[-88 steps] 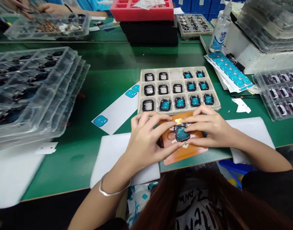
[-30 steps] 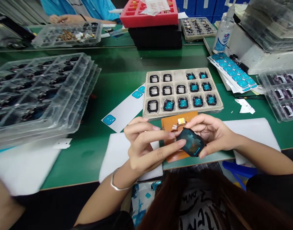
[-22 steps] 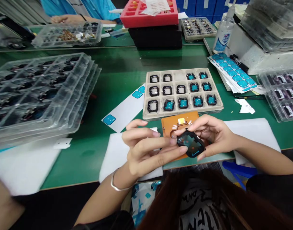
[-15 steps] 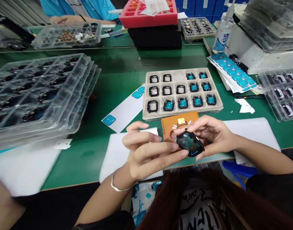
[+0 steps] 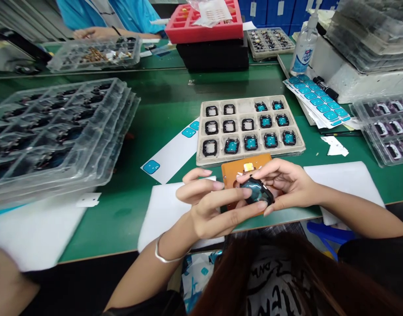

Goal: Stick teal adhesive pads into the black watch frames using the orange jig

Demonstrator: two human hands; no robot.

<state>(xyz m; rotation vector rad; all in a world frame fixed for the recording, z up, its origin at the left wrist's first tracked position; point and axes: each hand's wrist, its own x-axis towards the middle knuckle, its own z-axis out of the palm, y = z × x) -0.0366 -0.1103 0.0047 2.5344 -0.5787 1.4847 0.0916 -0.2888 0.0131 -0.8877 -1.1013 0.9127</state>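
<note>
A black watch case [image 5: 256, 193] with a glossy, rounded square face is held tilted between both my hands, above the front of an orange fixture block [image 5: 229, 172]. My right hand [image 5: 289, 186] grips its right side, with fingers along the top edge and the thumb low. The thumb and index finger of my left hand [image 5: 208, 206] rest on the glossy face, while its other fingers stay spread and raised. Behind the fixture lies a beige tray [image 5: 250, 158] of black watch frames, several with blue film inside. The underside of the held case is hidden.
Stacked clear trays [image 5: 106, 175] stand left. A white strip with blue stickers [image 5: 170, 158] lies beside the beige tray. Foam pads [image 5: 155, 219] line the front edge. At right are sticker sheets [image 5: 320, 101], a pump bottle [image 5: 303, 50] and another tray [image 5: 379, 153]. A person in blue sits opposite.
The watch case has shifted slightly left and tilted. My left hand has moved right and up, bringing its index finger further over the face. My right hand keeps its hold.
</note>
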